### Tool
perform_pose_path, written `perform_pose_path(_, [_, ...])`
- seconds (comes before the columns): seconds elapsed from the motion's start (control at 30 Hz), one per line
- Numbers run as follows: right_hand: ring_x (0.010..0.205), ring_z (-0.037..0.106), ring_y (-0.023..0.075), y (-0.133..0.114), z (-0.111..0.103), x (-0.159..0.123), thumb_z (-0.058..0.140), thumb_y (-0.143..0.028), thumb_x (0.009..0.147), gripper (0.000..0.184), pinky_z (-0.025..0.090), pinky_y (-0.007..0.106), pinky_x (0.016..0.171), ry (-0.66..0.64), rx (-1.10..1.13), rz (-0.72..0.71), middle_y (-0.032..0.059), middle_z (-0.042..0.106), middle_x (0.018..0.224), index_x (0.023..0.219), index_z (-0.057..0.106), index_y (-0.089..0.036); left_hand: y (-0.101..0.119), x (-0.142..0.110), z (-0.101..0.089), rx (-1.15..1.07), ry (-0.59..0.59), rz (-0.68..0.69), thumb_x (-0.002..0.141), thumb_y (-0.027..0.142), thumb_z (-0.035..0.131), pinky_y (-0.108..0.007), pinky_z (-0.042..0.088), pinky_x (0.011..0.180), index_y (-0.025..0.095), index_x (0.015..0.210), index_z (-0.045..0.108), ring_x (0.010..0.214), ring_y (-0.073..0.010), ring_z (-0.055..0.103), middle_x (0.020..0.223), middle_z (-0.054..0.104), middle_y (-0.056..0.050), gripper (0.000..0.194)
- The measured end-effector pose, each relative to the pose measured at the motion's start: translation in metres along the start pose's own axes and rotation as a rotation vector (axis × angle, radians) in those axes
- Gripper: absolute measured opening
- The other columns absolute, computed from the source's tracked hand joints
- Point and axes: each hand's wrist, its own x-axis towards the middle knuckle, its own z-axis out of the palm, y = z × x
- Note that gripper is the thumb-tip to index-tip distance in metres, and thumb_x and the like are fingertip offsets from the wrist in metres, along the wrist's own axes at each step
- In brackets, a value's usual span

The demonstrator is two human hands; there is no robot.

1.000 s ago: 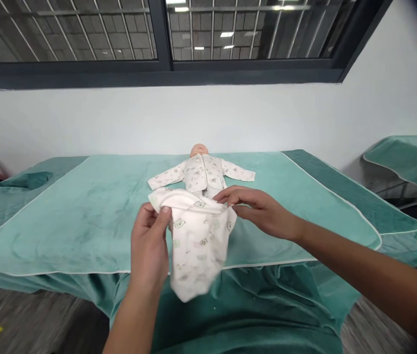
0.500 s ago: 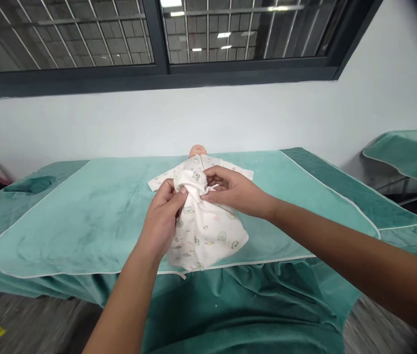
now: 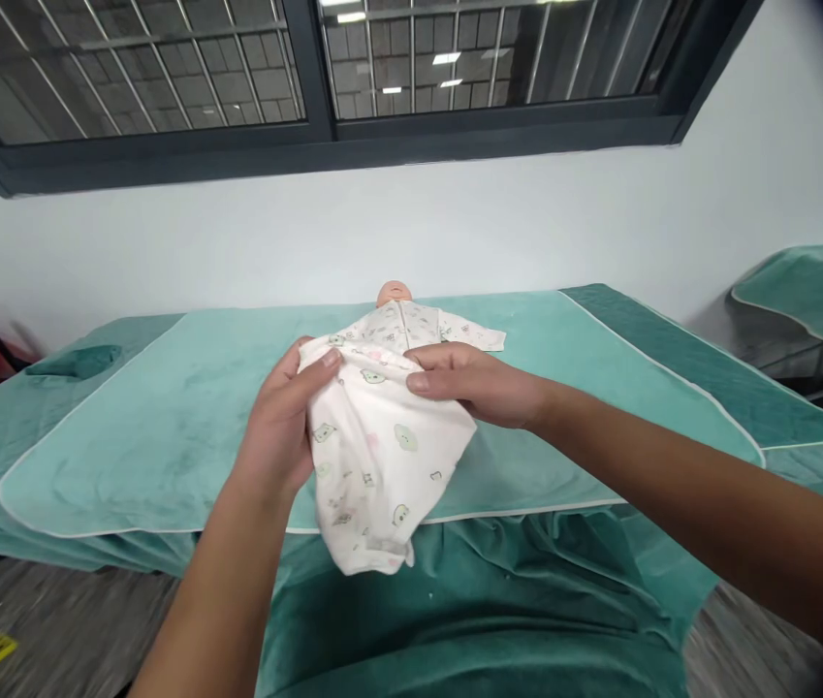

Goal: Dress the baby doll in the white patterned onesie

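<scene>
A white baby garment [image 3: 374, 446] with small green and pink prints hangs between my hands; its exact cut is hard to make out among the folds. At its upper left edge, my left hand [image 3: 284, 412] pinches the cloth between thumb and fingers. My right hand [image 3: 473, 383] grips the top edge further right, thumb in front. Just beyond them lies a baby doll [image 3: 395, 292], dressed in a matching long-sleeved top [image 3: 422, 325]. The held garment hides the doll's lower part.
Beneath the doll, a light green mat [image 3: 127, 427] covers the padded table, with dark green fabric [image 3: 498, 601] draped down its front. A white wall [image 3: 237, 242] and a dark-framed window [image 3: 353, 145] stand behind. Another green-covered surface [image 3: 818, 291] is at the right.
The garment was bunched up between my hands; now it is spread wider and hangs lower, past the mat's front edge. My left hand has moved left, away from my right.
</scene>
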Motion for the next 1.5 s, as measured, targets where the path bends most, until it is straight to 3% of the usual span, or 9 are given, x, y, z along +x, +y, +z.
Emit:
perform_pose_path(0.27, [0.072,0.063,0.0163,-0.004,0.006,0.007,0.067,-0.059,0.088,0.037,0.051,0.029,0.064,0.255,-0.011,-0.135,0.0009,0.067,0.082,0.092,0.066,-0.023,0.008,0.002,0.006,0.240,-0.266,-0.179,0.070,0.037,0.087,-0.031,0.050,0.062,0.017,0.098,0.073,0.073,-0.0237,0.068,0.087,0.072,-0.008,0.037])
perform_pose_path(0.5, [0.079,0.062,0.0159,-0.006,-0.006,0.002,0.075,-0.049,0.082,0.028,0.047,0.026,0.068,-0.129,-0.541,0.056,0.0006,0.070,0.089,0.087,0.070,-0.022,-0.004,0.012,0.010,0.077,0.060,0.074,0.078,0.032,0.078,-0.022,0.045,0.057,0.019,0.088,0.069,0.066,-0.0136,0.061,0.076,0.066,0.000,0.019])
perform_pose_path(0.67, [0.084,0.062,0.0162,-0.005,0.001,0.010,0.064,-0.046,0.090,0.026,0.048,0.028,0.073,0.239,-0.412,-0.146,0.0018,0.069,0.093,0.091,0.069,-0.020,-0.018,0.004,0.008,0.165,-0.161,-0.101,0.073,0.043,0.084,-0.031,0.053,0.069,0.019,0.107,0.073,0.081,-0.0251,0.070,0.089,0.074,-0.007,0.044])
perform_pose_path(0.77, [0.075,0.056,0.0134,-0.004,0.007,0.018,0.062,-0.041,0.090,0.024,0.044,0.026,0.066,0.415,-0.364,-0.180,-0.0005,0.062,0.081,0.079,0.062,-0.019,-0.024,-0.004,0.011,0.379,-0.395,-0.218,0.070,0.039,0.087,-0.031,0.051,0.068,0.017,0.093,0.077,0.079,-0.0252,0.069,0.084,0.074,-0.008,0.033])
perform_pose_path(0.83, [0.070,0.051,0.0120,-0.003,0.007,0.021,0.062,-0.038,0.089,0.025,0.041,0.025,0.063,0.453,-0.368,-0.176,-0.0021,0.058,0.075,0.074,0.058,-0.019,-0.028,-0.006,0.013,0.398,-0.388,-0.244,0.073,0.040,0.085,-0.030,0.051,0.066,0.016,0.086,0.077,0.077,-0.0243,0.069,0.082,0.074,-0.008,0.028])
perform_pose_path(1.0, [0.075,0.057,0.0133,-0.002,-0.004,0.013,0.068,-0.045,0.087,0.026,0.044,0.026,0.065,0.222,-0.295,-0.086,-0.0006,0.063,0.083,0.084,0.064,-0.019,-0.031,0.002,0.016,-0.039,-0.092,-0.082,0.075,0.033,0.081,-0.033,0.056,0.076,0.016,0.095,0.077,0.085,-0.0250,0.073,0.092,0.077,-0.008,0.026])
perform_pose_path(1.13, [0.068,0.057,0.0123,0.000,-0.011,0.004,0.075,-0.048,0.083,0.030,0.043,0.025,0.060,-0.106,-0.326,0.093,-0.0012,0.063,0.075,0.083,0.067,-0.019,-0.034,0.006,0.013,-0.151,-0.066,-0.056,0.076,0.030,0.078,-0.035,0.057,0.081,0.016,0.113,0.074,0.093,-0.0279,0.074,0.099,0.077,-0.009,0.039])
perform_pose_path(1.37, [0.077,0.063,0.0156,0.007,-0.003,0.008,0.071,-0.053,0.086,0.035,0.050,0.028,0.067,0.394,-0.105,-0.168,0.0022,0.069,0.088,0.094,0.069,-0.020,-0.039,-0.011,0.012,0.183,-0.364,-0.291,0.070,0.032,0.087,-0.038,0.058,0.073,0.017,0.108,0.076,0.089,-0.0314,0.074,0.093,0.078,-0.011,0.042])
perform_pose_path(1.5, [0.070,0.063,0.0150,0.012,-0.010,0.006,0.069,-0.057,0.086,0.036,0.050,0.027,0.063,0.197,-0.146,-0.027,0.0016,0.069,0.081,0.088,0.070,-0.020,-0.041,-0.011,0.011,0.160,-0.301,-0.278,0.074,0.032,0.083,-0.039,0.058,0.075,0.017,0.100,0.077,0.087,-0.0298,0.074,0.095,0.078,-0.011,0.031])
